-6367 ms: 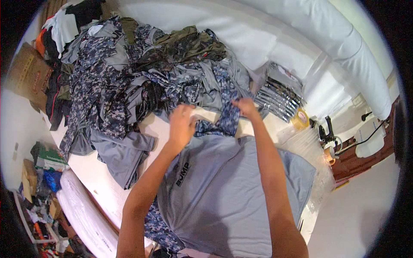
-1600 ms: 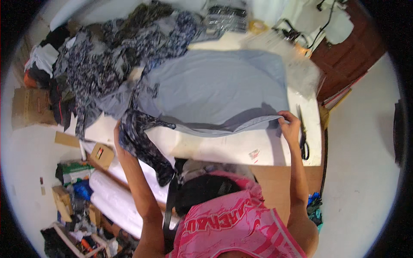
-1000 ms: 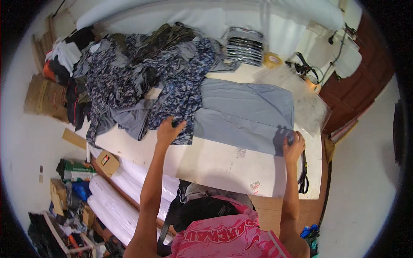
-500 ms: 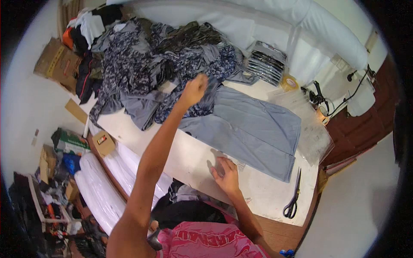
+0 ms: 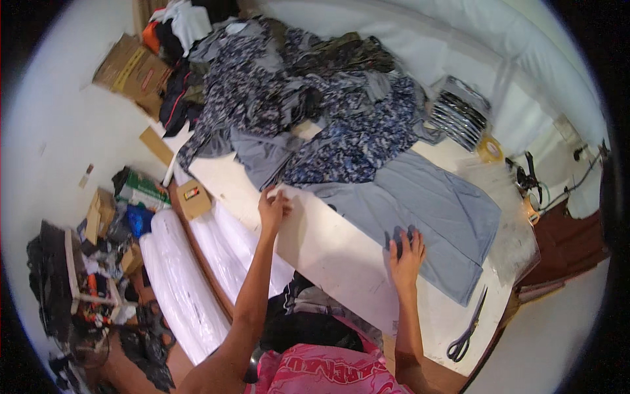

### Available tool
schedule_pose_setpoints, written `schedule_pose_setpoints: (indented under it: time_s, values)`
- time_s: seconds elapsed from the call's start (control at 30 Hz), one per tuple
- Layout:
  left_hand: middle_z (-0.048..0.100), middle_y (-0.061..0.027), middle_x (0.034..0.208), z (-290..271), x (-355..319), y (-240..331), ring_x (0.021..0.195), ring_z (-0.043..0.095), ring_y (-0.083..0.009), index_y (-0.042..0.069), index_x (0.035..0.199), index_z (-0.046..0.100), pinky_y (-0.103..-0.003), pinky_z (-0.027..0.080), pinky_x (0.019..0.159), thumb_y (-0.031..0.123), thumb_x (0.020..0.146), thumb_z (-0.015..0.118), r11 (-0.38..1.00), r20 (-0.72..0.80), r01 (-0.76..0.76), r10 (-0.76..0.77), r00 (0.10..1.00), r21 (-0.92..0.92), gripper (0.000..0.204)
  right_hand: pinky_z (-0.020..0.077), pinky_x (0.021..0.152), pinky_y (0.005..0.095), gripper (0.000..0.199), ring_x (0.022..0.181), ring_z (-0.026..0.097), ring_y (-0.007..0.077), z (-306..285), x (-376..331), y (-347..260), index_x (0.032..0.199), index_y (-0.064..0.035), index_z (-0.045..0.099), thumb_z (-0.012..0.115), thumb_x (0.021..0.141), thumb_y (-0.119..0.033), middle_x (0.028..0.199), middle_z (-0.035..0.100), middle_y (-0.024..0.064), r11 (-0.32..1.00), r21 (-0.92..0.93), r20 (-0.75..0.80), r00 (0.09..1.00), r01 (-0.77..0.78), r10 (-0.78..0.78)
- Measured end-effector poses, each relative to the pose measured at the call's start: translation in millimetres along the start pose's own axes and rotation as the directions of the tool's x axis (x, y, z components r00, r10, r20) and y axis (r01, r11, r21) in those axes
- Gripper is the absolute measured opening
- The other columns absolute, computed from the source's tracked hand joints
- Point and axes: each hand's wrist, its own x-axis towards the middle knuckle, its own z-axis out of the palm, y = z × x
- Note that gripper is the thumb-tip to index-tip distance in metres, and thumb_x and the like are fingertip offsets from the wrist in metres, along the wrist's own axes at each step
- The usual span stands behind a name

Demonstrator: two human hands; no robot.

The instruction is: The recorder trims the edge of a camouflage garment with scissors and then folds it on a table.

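Observation:
A folded grey shirt (image 5: 433, 213) lies flat on the white table (image 5: 335, 253), right of centre. My right hand (image 5: 405, 248) presses flat on its near edge, fingers spread. My left hand (image 5: 272, 209) hovers over the table's left edge, fingers loosely curled and holding nothing, just below a grey garment (image 5: 259, 152) that spills from the heap. A big heap of blue camouflage and grey clothes (image 5: 308, 98) covers the far half of the table.
Scissors (image 5: 467, 328) lie at the table's near right corner. A stack of folded striped items (image 5: 457, 115) and a tape roll (image 5: 489, 148) sit at the far right. White fabric rolls (image 5: 184, 282), cardboard boxes (image 5: 131, 65) and clutter fill the floor on the left.
The grey shirt went from spread out to folded narrower. My left hand pulled back from the heap to the table's left edge; my right hand moved up onto the shirt's near edge.

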Motion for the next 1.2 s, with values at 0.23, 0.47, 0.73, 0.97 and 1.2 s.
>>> schedule_pose_setpoints:
  time_s: [0.23,0.47,0.73,0.97,1.2]
  values:
    - [0.063,-0.0076,0.068,6.6,71.2,-1.0,0.045,0.057,-0.0150,0.005,0.113,0.054,-0.027,0.042,0.037,0.025,0.092,0.058,0.988,0.142,0.121,-0.135,0.981,0.100,0.029,0.0155,0.110,0.0555,0.062,0.135,0.025,0.0414,11.1,5.0,13.4,0.133,-0.0033,0.047,0.051,0.089,-0.046,0.144,0.032,0.0255,0.979,-0.194,-0.032,0.998,-0.062,0.057]
    - [0.057,-0.0051,0.054,-12.9,88.8,10.8,0.041,0.052,-0.0147,0.003,0.077,0.062,-0.030,0.039,0.037,0.029,0.092,0.058,0.945,0.099,-0.075,0.046,0.994,0.317,0.030,0.0113,0.111,0.0550,0.069,0.138,0.021,0.0394,-14.0,-25.9,5.9,0.135,-0.0011,0.043,0.054,0.087,-0.049,0.147,0.027,0.0251,0.990,-0.128,0.072,0.995,-0.056,0.066]
    - [0.064,-0.0155,0.069,-19.7,91.7,-24.9,0.063,0.060,-0.0319,0.003,0.080,0.065,-0.040,0.044,0.059,0.039,0.085,0.065,0.617,0.125,-0.375,0.408,0.904,0.692,0.036,0.0161,0.110,0.0561,0.059,0.134,0.029,0.0399,-45.8,-46.8,22.8,0.133,-0.0042,0.047,0.059,0.087,-0.040,0.143,0.035,0.0219,1.000,-0.022,0.105,0.994,0.005,-0.003]
    - [0.064,-0.0152,0.077,-22.2,83.0,6.7,0.069,0.060,-0.0294,0.000,0.084,0.066,-0.039,0.045,0.061,0.039,0.087,0.063,0.441,0.169,-0.352,0.401,0.900,0.826,0.040,0.0221,0.109,0.0538,0.047,0.127,0.039,0.0357,-78.7,-16.9,112.4,0.121,-0.0051,0.056,0.060,0.074,-0.006,0.130,0.049,0.0157,0.978,-0.168,-0.068,0.991,-0.124,0.114]
    - [0.061,-0.0142,0.086,0.2,90.0,-3.9,0.081,0.060,-0.0333,0.007,0.088,0.068,-0.048,0.044,0.068,0.043,0.087,0.060,0.068,0.352,-0.529,0.673,0.650,0.846,0.036,0.0267,0.107,0.0526,0.035,0.106,0.052,0.0300,-75.4,-21.3,152.1,0.100,-0.0063,0.065,0.062,0.065,-0.003,0.103,0.057,0.0123,0.961,-0.227,-0.131,0.983,-0.156,0.129]
